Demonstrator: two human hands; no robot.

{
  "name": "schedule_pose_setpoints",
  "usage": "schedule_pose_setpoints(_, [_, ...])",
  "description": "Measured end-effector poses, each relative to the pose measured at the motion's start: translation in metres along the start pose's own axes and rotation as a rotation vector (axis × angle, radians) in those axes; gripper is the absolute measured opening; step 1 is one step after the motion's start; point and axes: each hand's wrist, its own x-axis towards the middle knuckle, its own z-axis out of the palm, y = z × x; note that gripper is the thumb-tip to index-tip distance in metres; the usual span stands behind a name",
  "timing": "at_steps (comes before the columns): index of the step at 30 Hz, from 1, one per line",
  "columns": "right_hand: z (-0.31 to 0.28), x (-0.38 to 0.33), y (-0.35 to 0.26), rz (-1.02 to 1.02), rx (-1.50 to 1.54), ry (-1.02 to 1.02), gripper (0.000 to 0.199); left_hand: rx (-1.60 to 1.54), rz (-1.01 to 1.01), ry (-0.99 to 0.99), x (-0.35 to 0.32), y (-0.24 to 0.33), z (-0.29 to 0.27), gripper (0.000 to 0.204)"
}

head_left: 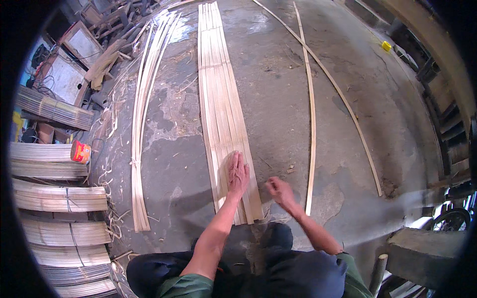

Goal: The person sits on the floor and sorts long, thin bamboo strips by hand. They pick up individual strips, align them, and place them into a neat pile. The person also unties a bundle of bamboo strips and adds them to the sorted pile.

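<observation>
- Left hand laid flat, fingers extended, on near end of pale strip row, which is spread lengthwise on floor.
- Right hand held just right of row; blurred, grip can't be told.
- Step: strips apparently being aligned.
- Next: row kept pinned, ends evened, probably.

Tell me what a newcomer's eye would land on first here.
Probably the row of pale strips running up the middle of the floor, with the left hand on its near part. Next might come the two crossing strips to its right, then the bundles stacked along the left edge.
</observation>
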Motion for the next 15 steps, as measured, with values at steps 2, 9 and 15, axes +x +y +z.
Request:
schedule_pose_setpoints(2, [0.024,-0.002,-0.037,0.066,-0.043,-0.042,0.032,-0.042,-0.023,0.0,-0.001,0.0,-0.002,0.051])
schedule_pose_setpoints(9, [0.054,0.0,-0.03,0.141,-0.038,0.088,0.028,0.006,0.047,0.051,-0.001,-0.002,0.01,0.05])
schedule_pose_setpoints(15, [0.012,0.009,-0.009,0.253,0.69,0.228,0.022,-0.021,0.005,-0.021,0.002,-0.001,0.015,0.055])
